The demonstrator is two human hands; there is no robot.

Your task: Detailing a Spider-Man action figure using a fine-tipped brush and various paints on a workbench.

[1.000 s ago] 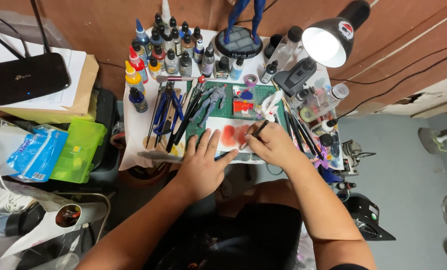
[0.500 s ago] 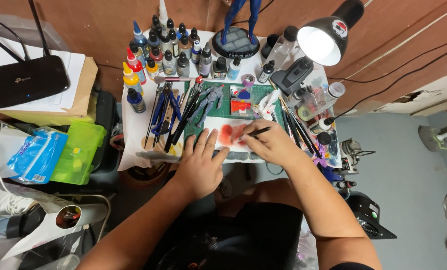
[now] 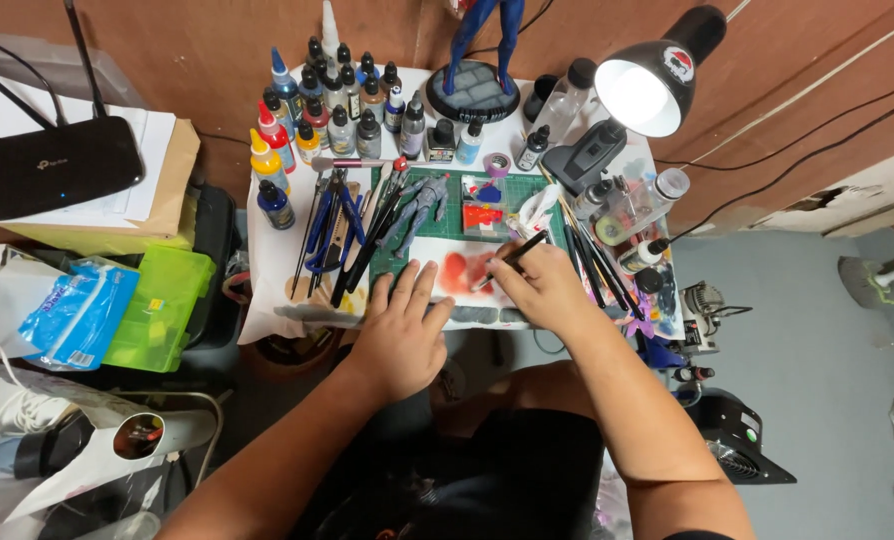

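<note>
At the centre of the frame, your right hand [image 3: 542, 290] holds a black brush [image 3: 512, 259] over a white sheet [image 3: 464, 285] blotched with red. Your left hand [image 3: 402, 335] lies on the sheet's pale edge. Above them sits a green cutting mat [image 3: 545, 190] with a grey figure [image 3: 417, 208] on it. Further up, your dropper bottles [image 3: 342, 100] show red, yellow, blue and grey. The lamp [image 3: 652, 75] at upper right is black, glowing white. At left you have a lime-green box [image 3: 162, 308] and a black router [image 3: 52, 165].

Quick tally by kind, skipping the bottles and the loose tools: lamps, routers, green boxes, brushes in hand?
desk lamp: 1
black router: 1
green plastic box: 1
black brush held in the right hand: 1
Total: 4
</note>
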